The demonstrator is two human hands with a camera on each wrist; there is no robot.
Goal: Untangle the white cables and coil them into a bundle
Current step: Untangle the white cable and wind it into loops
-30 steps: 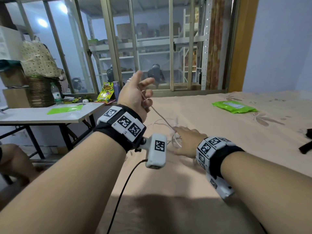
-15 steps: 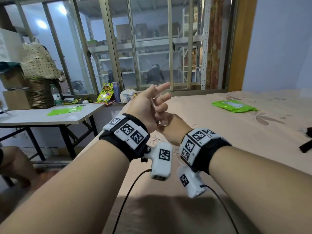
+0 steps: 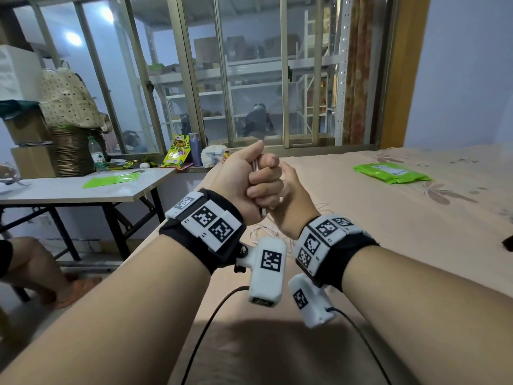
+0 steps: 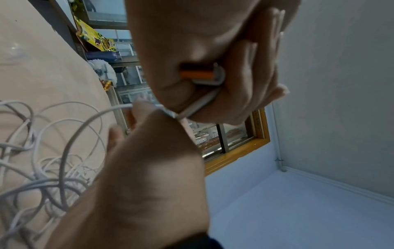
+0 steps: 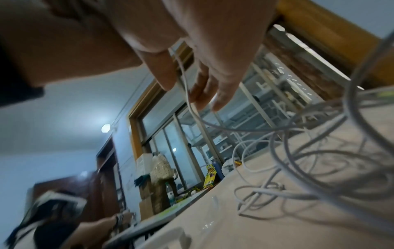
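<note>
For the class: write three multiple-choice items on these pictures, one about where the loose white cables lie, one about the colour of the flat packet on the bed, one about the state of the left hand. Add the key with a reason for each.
1. Where does the loose tangle of white cables lie?
A. on the bed sheet
B. on the side table
C. on the window sill

2. What colour is the flat packet on the bed?
A. red
B. green
C. black

3. What is the left hand doing?
A. lying flat and open
B. pointing at the window
C. gripping cable in a fist

Key: 1 A, the wrist views show loops on the peach sheet; 2 B, bright green in the head view; 3 C, its fingers curl round cable strands while the right hand feeds a strand.
</note>
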